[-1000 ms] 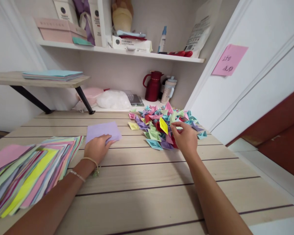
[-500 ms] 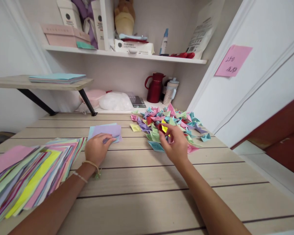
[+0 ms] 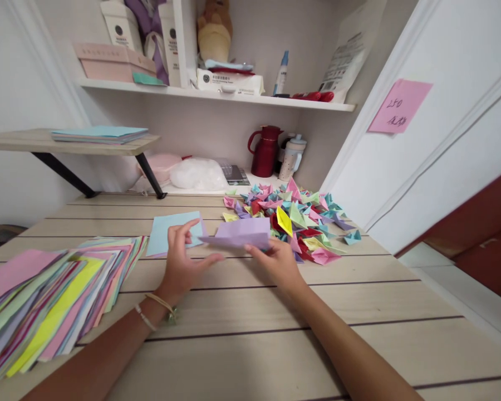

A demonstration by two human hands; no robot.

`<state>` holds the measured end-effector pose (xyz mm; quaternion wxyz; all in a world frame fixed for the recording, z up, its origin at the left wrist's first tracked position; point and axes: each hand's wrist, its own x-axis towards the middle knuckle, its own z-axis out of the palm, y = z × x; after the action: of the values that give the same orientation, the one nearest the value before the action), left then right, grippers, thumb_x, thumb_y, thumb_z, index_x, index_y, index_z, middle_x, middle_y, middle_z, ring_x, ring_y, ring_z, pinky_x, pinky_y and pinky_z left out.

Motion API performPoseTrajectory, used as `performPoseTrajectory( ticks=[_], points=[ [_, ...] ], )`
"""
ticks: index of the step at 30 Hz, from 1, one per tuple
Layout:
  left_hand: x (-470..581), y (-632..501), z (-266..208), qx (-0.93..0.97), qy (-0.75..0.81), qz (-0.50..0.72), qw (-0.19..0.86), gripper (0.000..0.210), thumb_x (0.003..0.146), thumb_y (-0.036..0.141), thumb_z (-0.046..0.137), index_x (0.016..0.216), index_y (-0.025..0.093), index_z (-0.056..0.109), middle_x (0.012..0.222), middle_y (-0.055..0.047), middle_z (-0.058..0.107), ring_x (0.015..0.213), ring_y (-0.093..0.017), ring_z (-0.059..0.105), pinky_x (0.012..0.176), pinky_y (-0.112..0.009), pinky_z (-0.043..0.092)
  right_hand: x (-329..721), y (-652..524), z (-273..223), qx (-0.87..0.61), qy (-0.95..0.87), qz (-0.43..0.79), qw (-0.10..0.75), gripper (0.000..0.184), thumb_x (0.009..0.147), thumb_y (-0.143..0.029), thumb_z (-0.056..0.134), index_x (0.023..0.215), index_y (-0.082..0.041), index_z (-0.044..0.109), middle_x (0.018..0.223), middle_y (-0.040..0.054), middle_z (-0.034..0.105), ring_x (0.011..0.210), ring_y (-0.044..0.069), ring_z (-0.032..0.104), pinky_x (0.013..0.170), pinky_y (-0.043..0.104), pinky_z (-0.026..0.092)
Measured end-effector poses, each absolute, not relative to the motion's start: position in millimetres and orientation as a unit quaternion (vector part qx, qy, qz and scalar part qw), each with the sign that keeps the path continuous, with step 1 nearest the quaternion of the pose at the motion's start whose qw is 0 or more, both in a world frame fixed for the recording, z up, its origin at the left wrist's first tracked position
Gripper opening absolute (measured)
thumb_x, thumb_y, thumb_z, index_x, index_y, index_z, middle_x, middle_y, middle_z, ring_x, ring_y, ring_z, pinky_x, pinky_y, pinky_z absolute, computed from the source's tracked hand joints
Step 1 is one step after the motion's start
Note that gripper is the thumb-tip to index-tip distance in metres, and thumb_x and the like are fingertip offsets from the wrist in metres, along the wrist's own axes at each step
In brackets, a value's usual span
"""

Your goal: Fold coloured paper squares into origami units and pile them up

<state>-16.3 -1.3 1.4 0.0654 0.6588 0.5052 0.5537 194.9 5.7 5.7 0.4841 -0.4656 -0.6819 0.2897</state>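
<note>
A sheet of purple paper (image 3: 242,231) hangs tilted above the table, its right edge pinched in my right hand (image 3: 278,262). My left hand (image 3: 186,250) is open at the sheet's left end, thumb and fingers spread apart with nothing between them. Beneath and beyond my left fingers lies a light blue sheet (image 3: 167,231), with a bit of purple paper showing at its edge. Behind my right hand spreads a heap of folded paper boats (image 3: 313,214) in many colours. A yellow boat (image 3: 284,221) stands out at the heap's front.
Fanned stacks of coloured paper (image 3: 62,312) cover the table's left side. A small raised shelf (image 3: 142,146) with black legs carries more sheets. At the back stand a red jug (image 3: 266,153) and a pale bottle (image 3: 291,159). A pink note (image 3: 401,106) hangs on the right wall.
A purple sheet has been lifted off the light blue one and moved right. My right hand has left the boats and taken its right edge. My left hand has opened.
</note>
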Motion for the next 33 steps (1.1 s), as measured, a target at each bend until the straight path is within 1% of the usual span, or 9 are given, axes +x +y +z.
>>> performPoseTrajectory(
  ticks=[3, 7, 12, 17, 19, 22, 23, 28, 33],
  points=[
    [-15, 4, 2, 0.603, 0.489, 0.552, 0.303, 0.060, 0.072, 0.039, 0.064, 0.124, 0.018, 0.039, 0.066, 0.003, 0.053, 0.058, -0.013, 0.052, 0.063, -0.028, 0.044, 196, 7, 8, -0.470, -0.600, 0.376, 0.527, 0.033, 0.074, -0.045, 0.062, 0.076, -0.013, 0.067, 0.067, 0.0055, 0.067, 0.062, 0.019, 0.060, 0.052, 0.027, 0.046],
    [-6, 1, 0, 0.554, 0.412, 0.541, 0.480, 0.053, 0.076, 0.032, 0.060, 0.118, 0.020, 0.031, 0.076, -0.001, 0.065, 0.064, -0.014, 0.063, 0.070, -0.031, 0.048, 190, 6, 5, -0.428, -0.560, 0.468, 0.533, 0.032, 0.073, -0.043, 0.063, 0.084, -0.013, 0.063, 0.070, 0.0059, 0.067, 0.066, 0.019, 0.064, 0.052, 0.026, 0.048],
    [5, -4, -4, 0.500, 0.406, 0.621, 0.446, 0.039, 0.073, 0.027, 0.063, 0.090, 0.025, 0.027, 0.072, 0.004, 0.064, 0.057, -0.013, 0.064, 0.061, -0.028, 0.051, 175, -1, -2, -0.379, -0.573, 0.527, 0.500, 0.040, 0.074, -0.039, 0.062, 0.106, -0.017, 0.051, 0.078, 0.0034, 0.065, 0.059, 0.016, 0.064, 0.049, 0.025, 0.049],
    [0, -3, -3, 0.497, 0.462, 0.620, 0.394, 0.028, 0.075, 0.028, 0.059, 0.087, 0.024, 0.034, 0.055, 0.009, 0.055, 0.048, -0.010, 0.059, 0.051, -0.020, 0.044, 179, -8, 1, -0.368, -0.660, 0.442, 0.484, 0.087, 0.067, -0.033, 0.071, 0.138, -0.026, 0.020, 0.098, 0.0062, 0.063, 0.066, 0.016, 0.063, 0.056, 0.027, 0.052],
    [-3, -1, -2, 0.484, 0.488, 0.616, 0.384, 0.026, 0.075, 0.028, 0.058, 0.088, 0.024, 0.035, 0.047, 0.011, 0.050, 0.043, -0.010, 0.055, 0.048, -0.018, 0.039, 186, -8, 5, -0.366, -0.733, 0.359, 0.447, 0.096, 0.060, -0.030, 0.076, 0.140, -0.026, 0.022, 0.091, 0.0041, 0.065, 0.067, 0.016, 0.062, 0.062, 0.029, 0.051],
    [-5, 2, -2, 0.476, 0.490, 0.609, 0.403, 0.031, 0.071, 0.027, 0.062, 0.089, 0.023, 0.037, 0.049, 0.010, 0.052, 0.040, -0.010, 0.052, 0.045, -0.019, 0.037, 195, -4, 10, -0.354, -0.791, 0.293, 0.404, 0.057, 0.068, -0.030, 0.070, 0.122, -0.025, 0.053, 0.093, 0.0051, 0.065, 0.070, 0.016, 0.060, 0.063, 0.028, 0.050],
    [-5, 3, -2, 0.476, 0.487, 0.605, 0.412, 0.034, 0.069, 0.026, 0.064, 0.090, 0.022, 0.038, 0.051, 0.010, 0.054, 0.040, -0.009, 0.052, 0.044, -0.019, 0.038, 197, -2, 11, -0.357, -0.787, 0.290, 0.412, 0.050, 0.070, -0.029, 0.067, 0.119, -0.024, 0.055, 0.094, 0.0055, 0.065, 0.070, 0.016, 0.059, 0.061, 0.027, 0.049],
    [-5, 5, -3, 0.457, 0.493, 0.607, 0.424, 0.042, 0.063, 0.024, 0.068, 0.094, 0.021, 0.041, 0.059, 0.007, 0.059, 0.042, -0.009, 0.054, 0.045, -0.019, 0.042, 205, 2, 15, -0.375, -0.761, 0.314, 0.426, 0.077, 0.069, -0.024, 0.067, 0.138, -0.026, 0.031, 0.083, 0.0017, 0.068, 0.060, 0.014, 0.057, 0.059, 0.026, 0.049],
    [-4, 5, -1, 0.432, 0.477, 0.620, 0.449, 0.048, 0.065, 0.027, 0.069, 0.103, 0.020, 0.041, 0.069, 0.002, 0.063, 0.059, -0.014, 0.063, 0.054, -0.025, 0.051, 208, 4, 12, -0.369, -0.843, 0.204, 0.332, 0.032, 0.075, -0.024, 0.061, 0.106, -0.029, 0.067, 0.087, 0.0040, 0.070, 0.066, 0.017, 0.061, 0.064, 0.028, 0.048]
  ],
)
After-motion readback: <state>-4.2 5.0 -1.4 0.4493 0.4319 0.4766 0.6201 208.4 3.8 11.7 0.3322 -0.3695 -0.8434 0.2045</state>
